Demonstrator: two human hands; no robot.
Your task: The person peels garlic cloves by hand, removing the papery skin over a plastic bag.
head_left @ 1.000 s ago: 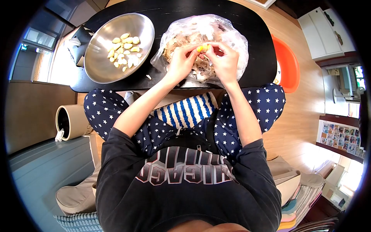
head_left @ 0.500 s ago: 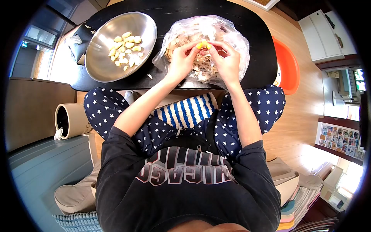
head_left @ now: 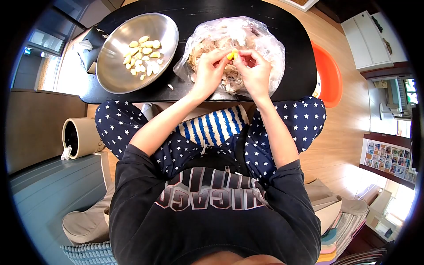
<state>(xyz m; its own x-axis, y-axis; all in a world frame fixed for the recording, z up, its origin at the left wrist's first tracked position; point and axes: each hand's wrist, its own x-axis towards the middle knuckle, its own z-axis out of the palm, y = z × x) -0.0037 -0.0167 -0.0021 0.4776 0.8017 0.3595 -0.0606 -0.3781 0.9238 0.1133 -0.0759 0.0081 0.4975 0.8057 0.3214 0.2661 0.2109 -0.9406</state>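
Note:
Above a clear plastic bag (head_left: pixel 271 48) full of dry garlic skins (head_left: pixel 205 45), my left hand (head_left: pixel 210 68) and my right hand (head_left: pixel 255 73) meet fingertip to fingertip. Both are closed in a pinch on a small garlic clove (head_left: pixel 234 51), mostly covered by the fingers. Bright yellow shows at the thumb tips and looks like nail colour. Left of the bag stands a wide steel bowl (head_left: pixel 112 75), with several peeled garlic cloves (head_left: pixel 143 51) lying in it.
The bowl and bag rest on a black table (head_left: pixel 194 11). A scrap of skin (head_left: pixel 171 86) lies near its front edge. A striped cloth (head_left: pixel 214 127) lies across my lap. An orange chair (head_left: pixel 329 75) stands at right, a beige bin (head_left: pixel 84 137) at left.
My thumbs have shifted against each other, the right thumb now higher than the left. Both hands stay over the bag; the bowl's contents look the same.

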